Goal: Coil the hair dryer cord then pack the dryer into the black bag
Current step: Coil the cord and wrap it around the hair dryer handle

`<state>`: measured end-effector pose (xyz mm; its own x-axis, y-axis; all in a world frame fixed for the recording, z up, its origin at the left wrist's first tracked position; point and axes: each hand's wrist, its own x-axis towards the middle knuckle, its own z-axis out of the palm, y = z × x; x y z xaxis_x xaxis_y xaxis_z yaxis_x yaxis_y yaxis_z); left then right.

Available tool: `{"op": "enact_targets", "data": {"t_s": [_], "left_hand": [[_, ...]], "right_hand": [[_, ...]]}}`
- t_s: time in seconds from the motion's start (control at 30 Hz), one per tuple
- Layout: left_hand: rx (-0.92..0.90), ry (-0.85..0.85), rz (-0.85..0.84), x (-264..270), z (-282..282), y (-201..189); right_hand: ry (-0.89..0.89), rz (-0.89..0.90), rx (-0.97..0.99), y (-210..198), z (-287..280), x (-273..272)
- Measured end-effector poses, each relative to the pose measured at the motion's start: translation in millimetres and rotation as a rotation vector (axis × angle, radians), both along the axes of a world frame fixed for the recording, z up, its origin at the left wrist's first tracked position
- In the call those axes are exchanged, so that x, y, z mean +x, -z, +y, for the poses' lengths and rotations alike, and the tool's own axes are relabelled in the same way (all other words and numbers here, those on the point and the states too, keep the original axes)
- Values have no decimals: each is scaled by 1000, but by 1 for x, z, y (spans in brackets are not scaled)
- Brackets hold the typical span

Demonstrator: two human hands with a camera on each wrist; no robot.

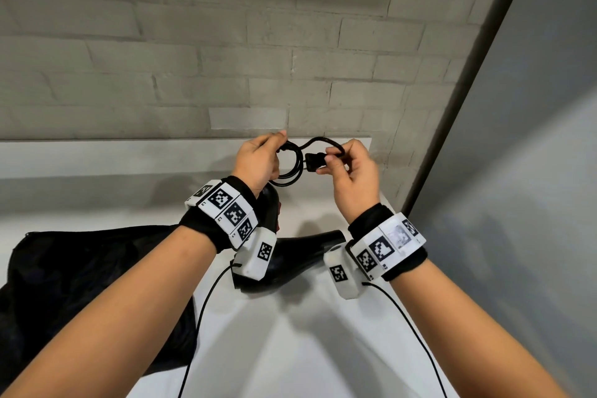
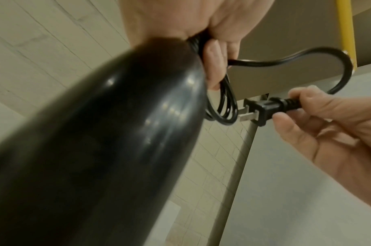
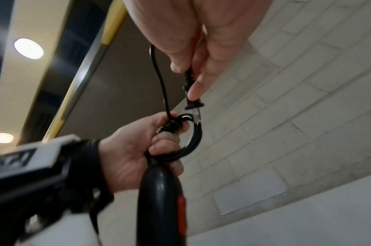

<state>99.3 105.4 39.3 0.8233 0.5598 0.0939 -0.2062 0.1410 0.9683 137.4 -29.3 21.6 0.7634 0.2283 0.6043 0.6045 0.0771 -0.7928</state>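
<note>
My left hand (image 1: 273, 147) grips a small coil of black cord (image 1: 292, 171) at the end of the black hair dryer's handle (image 3: 161, 196), which has a red switch (image 3: 181, 214). The dryer body (image 1: 300, 252) sits below my wrists, over the white table, partly hidden by the wrist cameras. My right hand (image 1: 332, 161) pinches the plug (image 2: 262, 109) between thumb and fingers. The plug's prongs point at the coil (image 2: 226, 108), close to it, and a short loop of cord (image 2: 327, 55) arches between the hands. The black bag (image 1: 80, 284) lies on the table at the left.
A white table (image 1: 290, 349) runs to a grey brick wall (image 1: 226, 58) with a raised white ledge (image 1: 97, 155). A grey panel (image 1: 533, 171) stands at the right. Thin black camera cables (image 1: 200, 317) trail from both wrists.
</note>
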Motion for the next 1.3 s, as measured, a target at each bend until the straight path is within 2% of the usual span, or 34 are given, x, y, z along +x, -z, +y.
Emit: {"op": "enact_targets", "data": {"t_s": [0.07, 0.13, 0.4, 0.57, 0.63, 0.7, 0.77, 0.83, 0.9, 1.0, 1.1, 1.2, 1.3], "left_hand": [[8, -6, -7, 0, 1, 1], [17, -8, -9, 1, 2, 1], [17, 112, 7, -2, -2, 0], [18, 160, 7, -8, -8, -3], [39, 196, 17, -9, -10, -3], [71, 232, 32, -9, -12, -3], [95, 254, 52, -10, -13, -3], [95, 261, 57, -10, -15, -4], [92, 252, 57, -10, -14, -4], [94, 240, 62, -9, -12, -3], [70, 215, 63, -7, -9, -2], [62, 187, 78, -7, -4, -3], [37, 177, 82, -8, -2, -4]], "right_hand": [[31, -119, -26, 1, 1, -5], [23, -165, -44, 1, 2, -7], [23, -226, -150, 15, 20, -5], [18, -248, -370, 24, 27, -6], [69, -263, -353, 24, 27, -4], [111, -189, -285, 18, 26, 0], [89, -140, -226, 13, 27, 7], [40, -145, -252, 14, 28, 10], [-2, -179, -336, 16, 28, 12], [-39, -136, -456, 13, 23, 15], [-49, -156, -717, 13, 16, 23], [-131, -212, -971, 16, 4, 27], [-112, -212, -1089, 27, -13, 35]]}}
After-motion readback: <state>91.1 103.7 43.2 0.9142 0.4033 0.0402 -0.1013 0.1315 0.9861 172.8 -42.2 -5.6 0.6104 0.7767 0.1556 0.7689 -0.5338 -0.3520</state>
